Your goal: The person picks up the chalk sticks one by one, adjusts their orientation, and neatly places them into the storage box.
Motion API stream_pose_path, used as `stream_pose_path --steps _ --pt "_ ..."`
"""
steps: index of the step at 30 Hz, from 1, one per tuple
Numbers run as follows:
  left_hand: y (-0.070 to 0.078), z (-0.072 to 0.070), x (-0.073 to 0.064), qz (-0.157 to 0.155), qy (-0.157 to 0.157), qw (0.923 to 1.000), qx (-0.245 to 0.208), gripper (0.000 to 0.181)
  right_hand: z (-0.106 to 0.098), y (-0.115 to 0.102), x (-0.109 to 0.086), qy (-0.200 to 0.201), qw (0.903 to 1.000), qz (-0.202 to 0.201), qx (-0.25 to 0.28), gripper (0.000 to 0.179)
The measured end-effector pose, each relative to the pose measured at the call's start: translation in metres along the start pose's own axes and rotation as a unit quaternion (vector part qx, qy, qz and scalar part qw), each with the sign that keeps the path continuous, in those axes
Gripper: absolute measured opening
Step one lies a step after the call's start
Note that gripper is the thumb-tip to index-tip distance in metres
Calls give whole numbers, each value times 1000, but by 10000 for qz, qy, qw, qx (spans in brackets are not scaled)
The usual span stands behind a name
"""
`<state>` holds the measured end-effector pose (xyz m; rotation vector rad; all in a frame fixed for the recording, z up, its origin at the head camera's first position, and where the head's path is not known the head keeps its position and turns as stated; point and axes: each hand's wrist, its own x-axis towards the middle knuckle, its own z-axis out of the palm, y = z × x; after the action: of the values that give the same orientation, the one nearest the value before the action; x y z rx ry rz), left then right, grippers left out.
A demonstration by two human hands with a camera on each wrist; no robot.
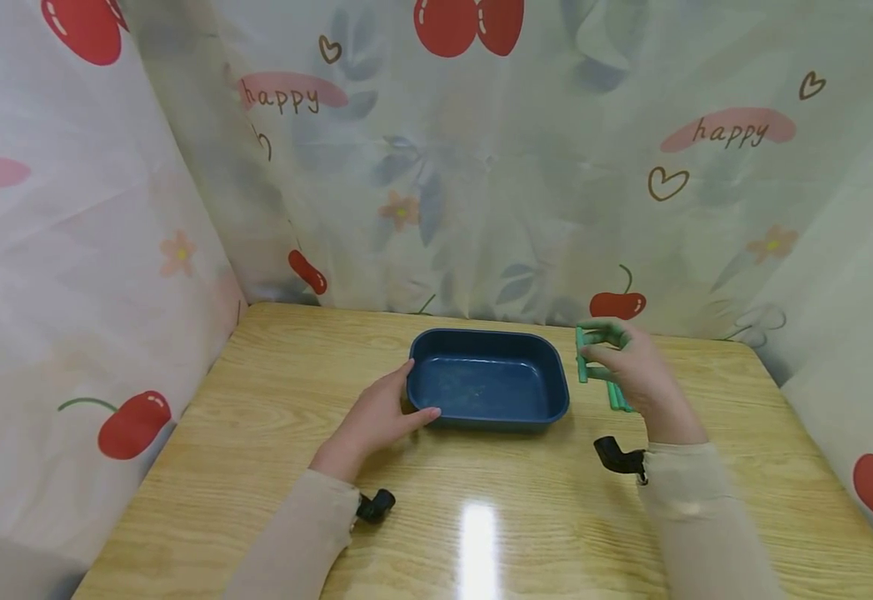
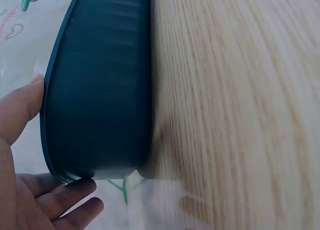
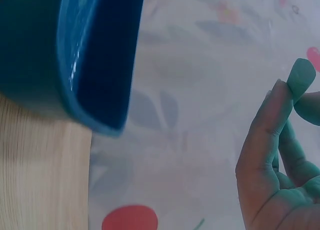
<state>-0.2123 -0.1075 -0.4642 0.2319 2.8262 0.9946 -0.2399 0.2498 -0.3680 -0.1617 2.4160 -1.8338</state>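
Observation:
A dark blue rectangular plastic basin [image 1: 496,423] stands on the wooden table; its inside shows no contents. My left hand [image 1: 376,417] holds the basin's left end, thumb at the near rim and fingers round the left side. To the right of the basin, my right hand [image 1: 642,371] pinches a thin green stick [image 1: 582,357] upright between thumb and fingers, raised beyond the right rim. In the right wrist view, the stick's rounded end [image 3: 301,76] sticks out past the fingertips. More green sticks [image 1: 618,397] lie on the table below that hand, partly hidden by it.
The light wooden table [image 1: 421,533] carries everything here. A printed cloth [image 1: 481,192] with cherries, hearts and lettering hangs along its back and both sides. Each wrist bears a small black camera mount [image 1: 376,506].

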Motion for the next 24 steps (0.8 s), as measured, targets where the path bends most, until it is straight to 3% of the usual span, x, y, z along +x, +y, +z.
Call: stream_pose_path --steps 8,24 --pt "0 0 0 -12 8 10000 16 99 26 -5 8 -94 9991 -13 411 49" --pt "0 0 1 -16 -22 10000 -4 100 86 -5 33 -214 9971 -42 723 46"
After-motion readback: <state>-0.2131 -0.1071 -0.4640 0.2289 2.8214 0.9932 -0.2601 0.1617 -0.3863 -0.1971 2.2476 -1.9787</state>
